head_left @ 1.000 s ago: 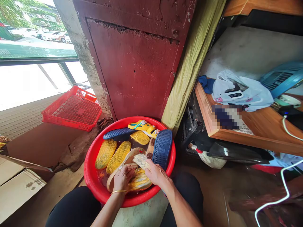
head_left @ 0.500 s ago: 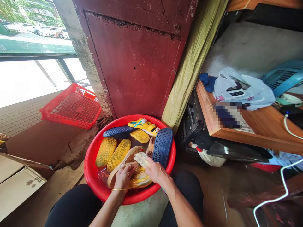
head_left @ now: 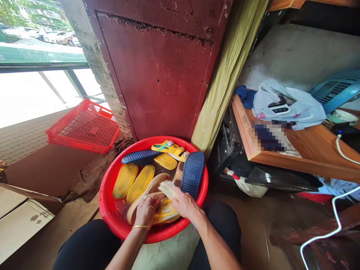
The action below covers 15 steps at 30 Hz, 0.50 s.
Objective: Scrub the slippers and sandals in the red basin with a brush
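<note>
A red basin [head_left: 104, 195] in front of me holds water and several slippers. My left hand [head_left: 146, 210] grips a beige slipper [head_left: 135, 213] near its strap, fingers curled over it. In my right hand [head_left: 184, 204] is a scrubbing brush [head_left: 168, 189], its pale bristles against or close above the beige slipper. Under my hands lies a yellow slipper [head_left: 167, 213] with a zigzag sole. Two yellow soles [head_left: 140, 183] rest on the left. A navy slipper [head_left: 192, 175] leans sole-up at the right, and yellow cartoon slippers [head_left: 168, 148] lie at the far rim.
A red plastic crate [head_left: 84, 127] sits on the left near a cardboard box [head_left: 25, 213]. Behind the basin stands a dark red door [head_left: 157, 82]. To the right, a wooden table [head_left: 317, 150] bears a white plastic bag [head_left: 287, 107] and a blue fan [head_left: 337, 88].
Hardly anything differs. The whole view has shifted very slightly; both hands keep their hold on the slipper and the brush.
</note>
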### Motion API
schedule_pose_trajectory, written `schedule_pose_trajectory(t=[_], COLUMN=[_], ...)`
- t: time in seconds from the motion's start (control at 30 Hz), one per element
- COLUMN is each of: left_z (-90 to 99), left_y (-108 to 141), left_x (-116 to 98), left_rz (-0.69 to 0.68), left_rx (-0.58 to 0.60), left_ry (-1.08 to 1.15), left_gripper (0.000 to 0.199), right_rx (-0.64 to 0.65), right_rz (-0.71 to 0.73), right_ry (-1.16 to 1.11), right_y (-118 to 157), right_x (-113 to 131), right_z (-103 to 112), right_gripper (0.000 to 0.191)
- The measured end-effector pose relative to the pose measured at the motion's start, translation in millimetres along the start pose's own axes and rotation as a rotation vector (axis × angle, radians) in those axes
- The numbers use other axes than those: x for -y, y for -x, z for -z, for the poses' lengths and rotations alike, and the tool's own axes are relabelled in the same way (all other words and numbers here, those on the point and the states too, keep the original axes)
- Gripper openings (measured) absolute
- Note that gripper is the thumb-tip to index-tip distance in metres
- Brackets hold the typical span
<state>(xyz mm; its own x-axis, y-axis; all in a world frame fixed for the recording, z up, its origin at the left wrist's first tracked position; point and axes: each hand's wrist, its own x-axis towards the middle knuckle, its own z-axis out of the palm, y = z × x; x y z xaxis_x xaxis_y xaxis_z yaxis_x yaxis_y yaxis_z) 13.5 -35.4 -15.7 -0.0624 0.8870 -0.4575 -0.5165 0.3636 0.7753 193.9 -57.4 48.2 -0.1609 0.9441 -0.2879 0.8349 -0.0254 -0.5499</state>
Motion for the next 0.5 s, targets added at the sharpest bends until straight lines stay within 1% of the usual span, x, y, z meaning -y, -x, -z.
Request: schedule_pose_trajectory(t=[0.07,0.13,0.2,0.3,0.37,0.5], left_z=[0.5,-0.2,-1.3,-1.8,-1.2,0.2], left_y=[-0.4,-1.2,-1.8,-1.2,0.1,2.1], left_x=[-0.9,-1.3,-1.4,-1.1,-1.0,0.1], left_rz=[0.012,0.025,0.036,0.043,0.029,0.018], left_rx=[0.0,-0.032,-0.052,-0.044,-0.013,0.106], left_ry=[0.007,0.029,0.05,0.068,0.078,0.068], left_gripper=[0.009,0.004,0.006,0.014,0.019,0.031], right_rx=[0.004,0.007,0.008,0.005,0.009,0.01], right_rz=[-0.01,-0.019,-0.017,-0.005,-0.008,-0.017], right_ry=[0.012,0.018,0.016,0.002,-0.003,-0.011], right_y=[0.0,0.3,0.8,1.0,0.6,0.1], right_x=[0.5,1.1,1.4,1.2,0.8,0.2], right_z=[-0.2,-0.1,0.1,0.4,0.3,0.3], right_gripper=[0.06,0.06,0.061,0.065,0.066,0.064])
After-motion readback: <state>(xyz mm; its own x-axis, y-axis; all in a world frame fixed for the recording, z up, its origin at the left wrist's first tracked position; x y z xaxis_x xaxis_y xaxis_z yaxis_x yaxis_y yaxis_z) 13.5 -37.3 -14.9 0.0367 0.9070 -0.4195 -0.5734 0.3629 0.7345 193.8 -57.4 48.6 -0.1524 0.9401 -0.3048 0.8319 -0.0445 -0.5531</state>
